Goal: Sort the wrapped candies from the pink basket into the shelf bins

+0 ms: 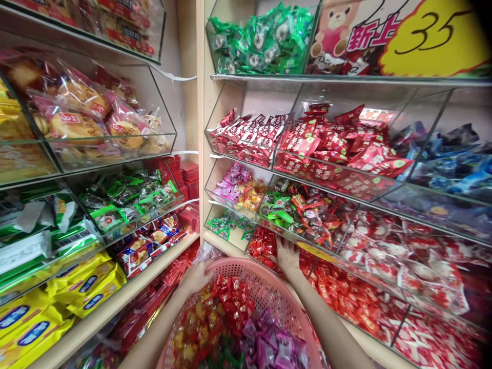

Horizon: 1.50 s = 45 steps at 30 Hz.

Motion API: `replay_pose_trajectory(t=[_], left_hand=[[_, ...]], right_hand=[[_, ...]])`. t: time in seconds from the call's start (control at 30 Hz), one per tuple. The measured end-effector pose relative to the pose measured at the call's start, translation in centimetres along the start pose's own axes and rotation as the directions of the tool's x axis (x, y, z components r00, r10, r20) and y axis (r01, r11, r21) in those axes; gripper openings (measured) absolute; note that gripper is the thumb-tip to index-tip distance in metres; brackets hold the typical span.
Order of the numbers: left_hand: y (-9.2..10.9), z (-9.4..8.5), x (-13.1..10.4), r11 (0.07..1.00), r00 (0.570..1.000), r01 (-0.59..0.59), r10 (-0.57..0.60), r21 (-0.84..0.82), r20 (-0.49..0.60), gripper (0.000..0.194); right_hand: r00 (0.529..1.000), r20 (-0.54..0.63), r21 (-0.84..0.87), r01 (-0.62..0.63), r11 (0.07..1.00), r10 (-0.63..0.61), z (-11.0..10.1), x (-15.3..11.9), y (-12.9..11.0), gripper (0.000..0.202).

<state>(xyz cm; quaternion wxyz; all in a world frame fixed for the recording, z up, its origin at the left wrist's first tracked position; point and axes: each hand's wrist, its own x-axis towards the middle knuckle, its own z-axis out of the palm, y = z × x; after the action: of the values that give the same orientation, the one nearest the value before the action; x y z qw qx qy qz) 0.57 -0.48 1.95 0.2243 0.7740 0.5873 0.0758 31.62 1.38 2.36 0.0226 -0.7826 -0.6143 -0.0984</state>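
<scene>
A pink perforated basket [286, 297] stands at the bottom centre, holding red candies [234, 302], yellow-orange ones [200, 320] and purple ones [274, 343], with some green. My left hand [197, 277] is at the basket's far left rim, its fingers closed on the rim. Over the bottom-shelf bin of red-wrapped candies [262, 243], my right hand [287, 256] reaches in with its fingers apart, palm down, touching the candies' right side. Nothing shows in its grip.
Clear-fronted bins of wrapped candy fill the right shelves [230, 154]. Left shelves hold packaged cakes [77, 125], green packs and yellow packs [88, 282]. A wooden post [202, 118] stands at the corner. A yellow price sign [434, 38] hangs at the upper right.
</scene>
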Motion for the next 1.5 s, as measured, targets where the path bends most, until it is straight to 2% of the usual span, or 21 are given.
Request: replay_pose_trajectory(t=[0.3, 0.43, 0.7, 1.0, 1.23, 1.4, 1.5], left_hand=[[-0.7, 0.5, 0.2, 0.998, 0.998, -0.050, 0.052, 0.046, -0.040, 0.027], [-0.9, 0.8, 0.3, 0.998, 0.997, -0.062, 0.064, 0.033, -0.050, 0.028], [-0.9, 0.7, 0.4, 0.998, 0.998, -0.054, 0.054, 0.012, -0.041, 0.030], [-0.7, 0.6, 0.3, 0.999, 0.999, -0.024, 0.025, 0.028, -0.025, 0.029], [-0.7, 0.6, 0.2, 0.999, 0.999, -0.029, 0.030, 0.036, -0.028, 0.028], [-1.1, 1.0, 0.4, 0.998, 0.998, -0.044, 0.046, 0.044, -0.045, 0.028], [-1.3, 1.1, 0.5, 0.998, 0.998, -0.052, 0.054, 0.040, -0.041, 0.027]], right_hand=[[0.988, 0.094, 0.038, 0.117, 0.992, -0.120, -1.4, 1.5, 0.5, 0.076], [0.990, 0.094, 0.047, 0.101, 0.994, -0.105, -1.2, 1.3, 0.4, 0.067], [0.972, 0.204, 0.112, 0.094, 0.989, -0.115, -1.9, 1.4, -0.4, 0.069], [0.981, 0.109, 0.049, 0.158, 0.986, -0.162, 0.2, 0.9, -1.1, 0.060], [0.991, 0.062, 0.054, 0.119, 0.991, -0.122, 0.9, 0.7, -1.3, 0.058], [0.989, 0.037, 0.152, 0.137, 0.979, -0.144, 0.7, 0.7, -1.3, 0.045], [0.995, 0.038, 0.290, 0.081, 0.953, -0.096, 0.6, 1.0, -0.7, 0.041]])
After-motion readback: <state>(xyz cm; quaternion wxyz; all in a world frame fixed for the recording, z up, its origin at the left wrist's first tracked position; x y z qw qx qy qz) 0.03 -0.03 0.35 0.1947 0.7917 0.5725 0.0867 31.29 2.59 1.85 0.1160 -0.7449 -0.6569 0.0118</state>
